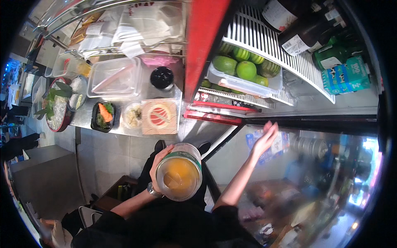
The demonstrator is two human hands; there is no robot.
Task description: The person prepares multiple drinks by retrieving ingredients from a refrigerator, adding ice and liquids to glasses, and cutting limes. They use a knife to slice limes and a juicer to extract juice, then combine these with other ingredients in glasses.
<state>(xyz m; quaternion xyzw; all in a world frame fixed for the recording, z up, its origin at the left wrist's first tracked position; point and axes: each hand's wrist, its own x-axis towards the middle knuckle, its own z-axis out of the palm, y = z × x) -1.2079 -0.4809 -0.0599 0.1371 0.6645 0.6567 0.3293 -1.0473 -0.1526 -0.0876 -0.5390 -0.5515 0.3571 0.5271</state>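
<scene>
My left hand [158, 166] grips a large can [186, 149] with a green-and-white label. The can's round end faces up towards me, and something orange shows in it. A watch sits on my left wrist. My right hand [266, 139] reaches out to the right, empty, with its fingers stretched out beside the fridge's glass door [229, 155]. Whether the fingers touch the door I cannot tell. The door stands away from the fridge, and the shelves before me are exposed. A plastic tub [245, 85] of green fruit rests on a white wire shelf [263, 42].
On the steel counter [83, 119] stand a lidded clear container [114, 77], a black tray of food [104, 116], a patterned box [159, 116] and a dark-topped cup [162, 78]. Bottles [297, 43] and a teal carton [347, 77] occupy the fridge. Another person [57, 232] is at lower left.
</scene>
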